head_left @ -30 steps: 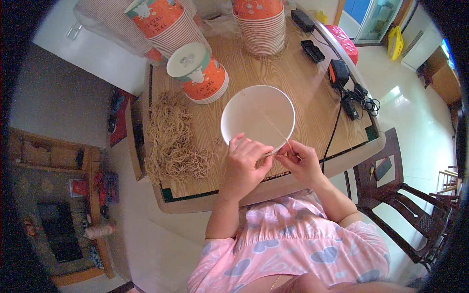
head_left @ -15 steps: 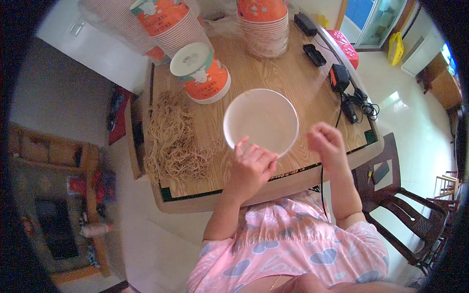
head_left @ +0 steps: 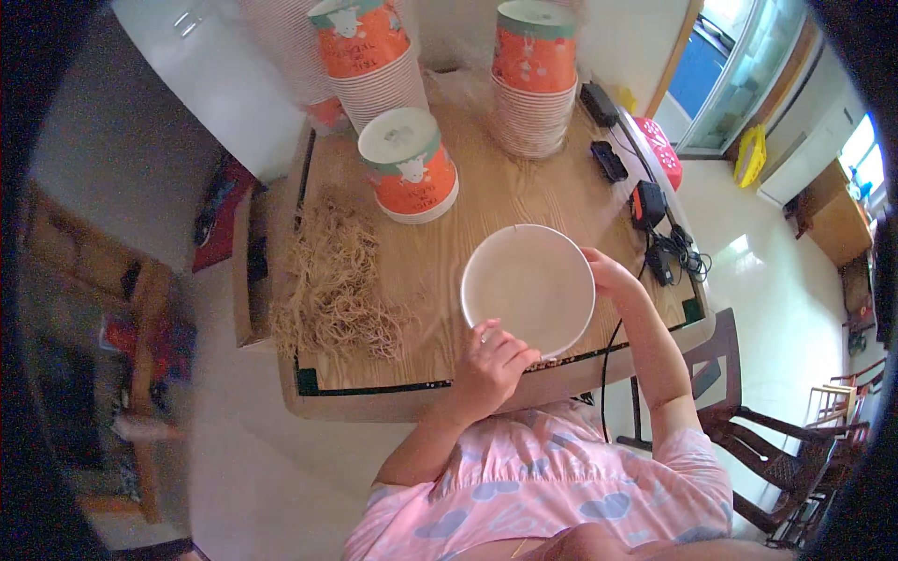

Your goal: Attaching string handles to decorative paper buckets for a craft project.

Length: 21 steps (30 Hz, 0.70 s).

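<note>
A round white paper bowl (head_left: 528, 286) sits on the wooden table (head_left: 486, 201) near its front edge. My left hand (head_left: 491, 363) grips the bowl's near rim with curled fingers. My right hand (head_left: 608, 274) holds the bowl's right rim. To the left lies a loose heap of tan straw-like strands (head_left: 335, 280). An orange-and-white lidded paper tub (head_left: 410, 165) stands behind the bowl.
Two tall stacks of orange paper tubs (head_left: 369, 56) (head_left: 533, 75) stand at the table's far side. Black chargers and cables (head_left: 655, 229) lie along the right edge. A dark wooden chair (head_left: 767, 449) stands at the right, and a low shelf (head_left: 140, 374) at the left.
Both hands were together at the bowl's near rim, pinching a thin strand. They separated; now the left grips the near rim and the right holds the right rim.
</note>
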Motion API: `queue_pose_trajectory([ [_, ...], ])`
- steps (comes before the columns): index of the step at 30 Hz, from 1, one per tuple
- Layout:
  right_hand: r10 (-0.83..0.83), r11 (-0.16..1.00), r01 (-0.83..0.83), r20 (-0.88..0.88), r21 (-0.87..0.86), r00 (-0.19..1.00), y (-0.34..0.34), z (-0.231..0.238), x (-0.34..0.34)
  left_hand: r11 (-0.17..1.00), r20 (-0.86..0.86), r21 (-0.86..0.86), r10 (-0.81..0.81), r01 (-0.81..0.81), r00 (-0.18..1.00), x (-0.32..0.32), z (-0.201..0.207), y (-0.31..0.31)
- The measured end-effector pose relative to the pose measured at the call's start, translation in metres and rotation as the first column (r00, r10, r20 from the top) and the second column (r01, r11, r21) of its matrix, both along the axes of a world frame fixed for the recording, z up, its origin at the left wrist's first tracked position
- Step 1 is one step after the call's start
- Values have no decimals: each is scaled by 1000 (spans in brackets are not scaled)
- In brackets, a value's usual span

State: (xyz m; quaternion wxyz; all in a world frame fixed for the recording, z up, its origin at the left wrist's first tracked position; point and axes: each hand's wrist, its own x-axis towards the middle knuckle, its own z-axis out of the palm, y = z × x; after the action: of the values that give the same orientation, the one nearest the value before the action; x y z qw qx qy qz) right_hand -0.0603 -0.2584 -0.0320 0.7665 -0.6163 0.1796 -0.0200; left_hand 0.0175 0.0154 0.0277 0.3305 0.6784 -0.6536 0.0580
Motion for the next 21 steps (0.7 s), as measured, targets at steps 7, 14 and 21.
queue_pose_trajectory([
  [7, -44, 995, 44, 0, -94, 999, -28, 81, 6, 958, -66, -204, 192, -202, 979, 5, 6, -2],
  [14, -194, 53, 658, 638, -751, 745, -23, 244, 34, 907, -274, -279, 238, -314, 932, 27, -10, -46],
  [21, 101, -472, 644, 689, -602, 718, -80, 316, 114, 963, -185, -188, 160, -194, 970, 22, -82, -115],
])
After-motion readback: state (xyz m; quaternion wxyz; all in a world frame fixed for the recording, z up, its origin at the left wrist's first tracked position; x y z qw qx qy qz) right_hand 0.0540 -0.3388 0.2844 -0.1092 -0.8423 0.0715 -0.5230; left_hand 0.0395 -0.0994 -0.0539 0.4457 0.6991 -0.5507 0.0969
